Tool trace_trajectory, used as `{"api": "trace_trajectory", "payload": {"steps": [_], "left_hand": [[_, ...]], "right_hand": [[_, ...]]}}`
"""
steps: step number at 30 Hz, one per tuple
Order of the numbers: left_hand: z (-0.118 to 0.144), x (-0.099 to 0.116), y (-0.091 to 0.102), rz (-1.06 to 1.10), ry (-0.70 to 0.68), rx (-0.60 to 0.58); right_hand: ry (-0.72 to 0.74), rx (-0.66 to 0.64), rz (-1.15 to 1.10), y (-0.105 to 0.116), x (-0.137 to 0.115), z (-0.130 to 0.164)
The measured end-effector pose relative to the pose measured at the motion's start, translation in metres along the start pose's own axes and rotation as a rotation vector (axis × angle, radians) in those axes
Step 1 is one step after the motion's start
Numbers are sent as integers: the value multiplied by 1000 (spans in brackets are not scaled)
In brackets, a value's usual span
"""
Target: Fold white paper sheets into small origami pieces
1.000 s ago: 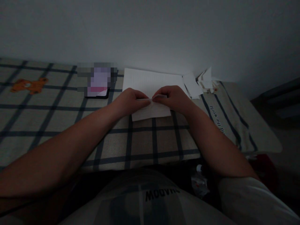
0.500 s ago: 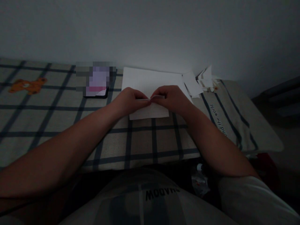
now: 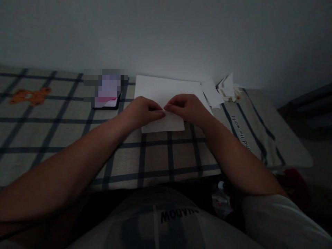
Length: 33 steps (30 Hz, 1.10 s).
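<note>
Dim view over a checked tabletop [image 3: 155, 155]. The left hand [image 3: 141, 112] and right hand [image 3: 186, 109] meet fingertip to fingertip, fingers pressed together, pinching the top edge of a small white paper [image 3: 166, 125]. It lies just in front of a larger white sheet [image 3: 160, 88].

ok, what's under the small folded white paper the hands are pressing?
The small folded white paper overlaps a larger white sheet and the checked tablecloth. Left hand and right hand cover its upper edge.
</note>
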<state>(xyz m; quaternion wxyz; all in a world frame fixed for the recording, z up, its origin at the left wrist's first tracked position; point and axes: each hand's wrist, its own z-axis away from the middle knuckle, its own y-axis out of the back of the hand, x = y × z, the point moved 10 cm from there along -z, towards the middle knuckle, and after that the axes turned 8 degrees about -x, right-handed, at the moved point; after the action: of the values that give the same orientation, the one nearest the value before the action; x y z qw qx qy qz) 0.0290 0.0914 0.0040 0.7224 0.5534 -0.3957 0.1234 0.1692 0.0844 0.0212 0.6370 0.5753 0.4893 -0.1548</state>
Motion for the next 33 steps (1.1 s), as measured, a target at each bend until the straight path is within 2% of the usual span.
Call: {"api": "trace_trajectory", "payload": {"steps": [3,6,9,13,16,18,24,33], "left_hand": [[-2,-10,9,154,42,98],[-2,-27,14,470,98,231],[-1,-35,13,760,101,325],[1,-31,13,923,11,366],[4,-29,12,950,-30,401],[5,-28,8,930,-8,404],[6,-23,-1,869,22,363],[6,-25,-4,825,51,331]], "right_hand": [[-47,102,-199,11,11,-3],[-125,148,-448,14,29,-7],[-125,92,-625,7,36,-12],[-90,-34,-698,-13,32,-14],[-57,-115,-694,-30,22,-12],[-44,-92,-630,-34,19,-11],[-102,116,-522,-19,33,-9],[-136,111,-611,-22,46,-10]]}}
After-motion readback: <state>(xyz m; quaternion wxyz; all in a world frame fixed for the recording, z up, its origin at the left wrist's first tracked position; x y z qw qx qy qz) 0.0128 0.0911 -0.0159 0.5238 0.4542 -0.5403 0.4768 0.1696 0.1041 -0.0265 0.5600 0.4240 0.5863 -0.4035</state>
